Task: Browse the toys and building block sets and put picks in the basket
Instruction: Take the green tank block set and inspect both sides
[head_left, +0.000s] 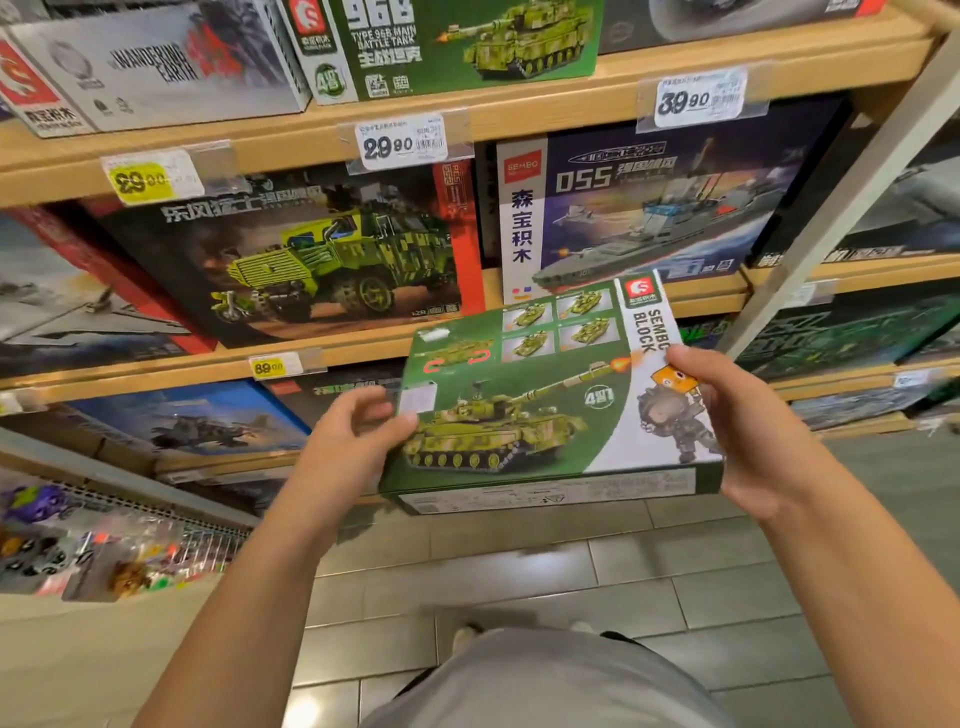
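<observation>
While no basket shows anywhere in the head view, one green tank set (545, 400) sits at frame centre, off the wooden shelves (311, 130): browsing is underway, placing remains. The left hand (353, 436) pinches its left edge; the right hand (737, 421) grips its right edge. Three price tags line the upper shelf edge.

A printed cardboard box (550, 400) with a smooth, slightly glossy face. Behind it, shelves (519, 111) of pale, matt wood carry more glossy cardboard boxes (322, 249); clear shiny plastic holders on their edges hold paper price labels (400, 141). Below the box, the floor (545, 577) is smooth grey tile with a dull sheen.
</observation>
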